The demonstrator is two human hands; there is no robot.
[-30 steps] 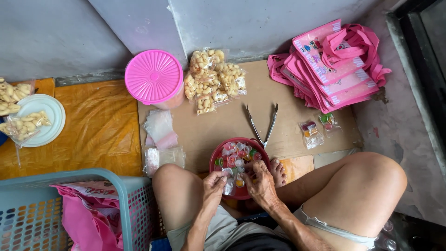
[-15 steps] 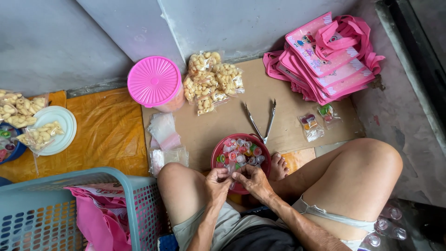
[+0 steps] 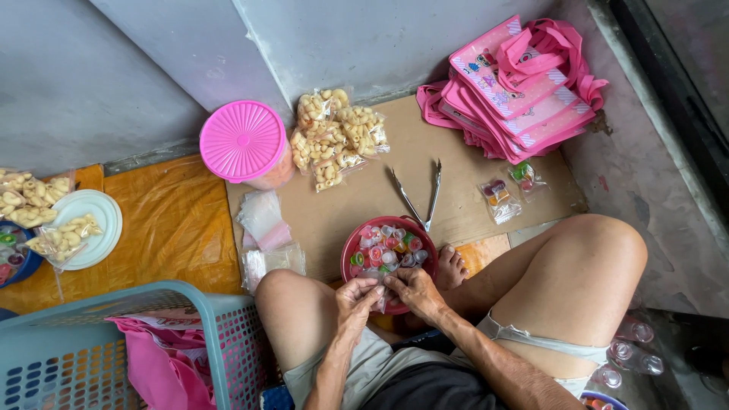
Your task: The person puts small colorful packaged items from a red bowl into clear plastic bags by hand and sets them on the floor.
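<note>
Left hand (image 3: 355, 298) and right hand (image 3: 410, 287) pinch together small clear bag (image 3: 380, 298), probably half-filled, over near rim of red bowl (image 3: 351, 248) of jelly cups (image 3: 386, 250). Risk: thin plastic slips from fingertips, cups spill on cardboard (image 3: 456, 190).

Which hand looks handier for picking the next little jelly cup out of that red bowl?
Probably the right hand: it rests over the red bowl, beside the jelly cups. The left hand sits at the near rim, slightly further off. Both pinch something small between them.
</note>
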